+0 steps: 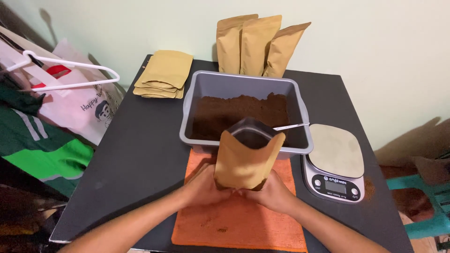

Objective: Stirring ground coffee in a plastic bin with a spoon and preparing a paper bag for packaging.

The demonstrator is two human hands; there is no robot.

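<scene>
My left hand [204, 188] and my right hand [274, 192] both grip the base of an open brown paper pouch [246, 161], held upright over an orange cloth [236, 220]. The pouch's mouth gapes, showing a dark silvery lining. Just behind it stands a grey rectangular tub [243, 84] part filled with dark brown powder [239, 115]. A metal spoon handle [291, 126] rests on the tub's right rim.
A digital kitchen scale [335, 161] sits right of the cloth on the black table [140, 159]. A stack of flat brown pouches [164, 72] lies at back left; three filled pouches [258, 44] lean on the wall. Bags and a white hanger [61, 70] crowd the left.
</scene>
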